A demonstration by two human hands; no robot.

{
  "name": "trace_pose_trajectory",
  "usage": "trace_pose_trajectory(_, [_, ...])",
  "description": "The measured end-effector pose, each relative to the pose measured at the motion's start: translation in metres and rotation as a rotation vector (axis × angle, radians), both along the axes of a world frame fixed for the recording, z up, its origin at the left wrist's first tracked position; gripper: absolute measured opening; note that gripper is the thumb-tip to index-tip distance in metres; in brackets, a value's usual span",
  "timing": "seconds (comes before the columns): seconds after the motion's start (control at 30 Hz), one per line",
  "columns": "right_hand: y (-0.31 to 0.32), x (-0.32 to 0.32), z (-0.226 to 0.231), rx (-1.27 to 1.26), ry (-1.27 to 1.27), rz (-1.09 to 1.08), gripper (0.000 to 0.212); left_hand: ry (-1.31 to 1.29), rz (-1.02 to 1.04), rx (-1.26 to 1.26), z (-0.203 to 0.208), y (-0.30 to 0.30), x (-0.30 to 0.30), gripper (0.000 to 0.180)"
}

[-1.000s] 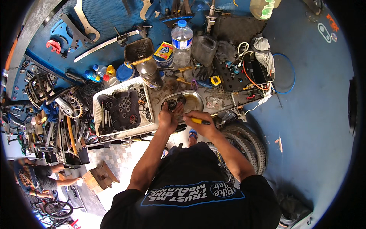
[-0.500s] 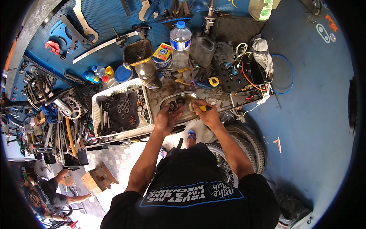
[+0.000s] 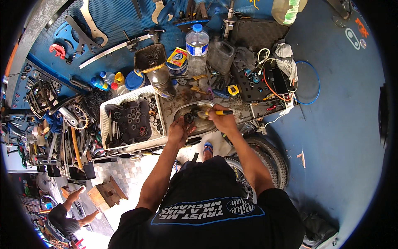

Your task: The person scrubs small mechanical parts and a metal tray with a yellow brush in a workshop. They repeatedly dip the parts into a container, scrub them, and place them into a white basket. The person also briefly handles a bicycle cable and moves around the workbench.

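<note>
Over an oval metal tray (image 3: 198, 102) on the workbench, my left hand (image 3: 177, 130) is closed on a dark round bike part (image 3: 188, 118), ring-shaped with an opening in its middle. My right hand (image 3: 223, 121) grips a brush (image 3: 226, 112) by its yellow and black handle. The brush's pale bristles point left, toward the round part; whether they touch it I cannot tell. Another dark piece seems to lie in the tray behind the part, partly hidden.
Left of the tray stands a white basket (image 3: 103, 124) of rings and small parts. Behind are a cut-open plastic container (image 3: 161, 81), a clear bottle (image 3: 197, 54) and a tape measure (image 3: 233, 90). Tyres (image 3: 265, 155) stand below the bench's right end. Another person (image 3: 64, 218) works at far lower left.
The brush has swung from angled to nearly level, its handle now showing right of my right hand. The round part has dipped slightly in my left hand. The other person has shifted.
</note>
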State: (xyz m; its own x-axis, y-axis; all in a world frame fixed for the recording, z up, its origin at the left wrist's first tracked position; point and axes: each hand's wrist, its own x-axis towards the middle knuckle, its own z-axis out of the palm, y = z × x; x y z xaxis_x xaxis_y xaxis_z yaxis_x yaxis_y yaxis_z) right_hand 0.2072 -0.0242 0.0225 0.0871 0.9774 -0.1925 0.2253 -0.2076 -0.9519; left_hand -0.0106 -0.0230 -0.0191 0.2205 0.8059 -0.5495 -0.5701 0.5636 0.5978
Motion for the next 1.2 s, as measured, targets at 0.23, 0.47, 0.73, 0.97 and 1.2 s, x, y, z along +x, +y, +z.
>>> trace_pose_trajectory(0.23, [-0.017,-0.025,0.004,0.21,-0.148,-0.117,0.025,0.079,0.042,0.003,0.002,0.001,0.007,0.028])
trace_pose_trajectory(0.47, [-0.017,-0.02,-0.012,0.064,-0.237,-0.14,0.025,0.148,0.005,0.059,0.002,0.001,0.011,0.027])
trace_pose_trajectory(0.73, [-0.014,0.007,-0.019,0.167,-0.371,-0.052,0.033,0.27,-0.031,0.148,0.0,-0.002,0.0,0.025])
trace_pose_trajectory(0.97, [-0.009,0.029,-0.031,0.535,-0.562,-0.004,0.024,1.361,-0.004,0.918,0.011,-0.011,-0.009,0.022])
trace_pose_trajectory(1.2, [-0.004,0.032,-0.049,0.305,-0.109,-0.031,0.021,1.326,-0.041,0.725,-0.006,0.012,-0.007,0.022])
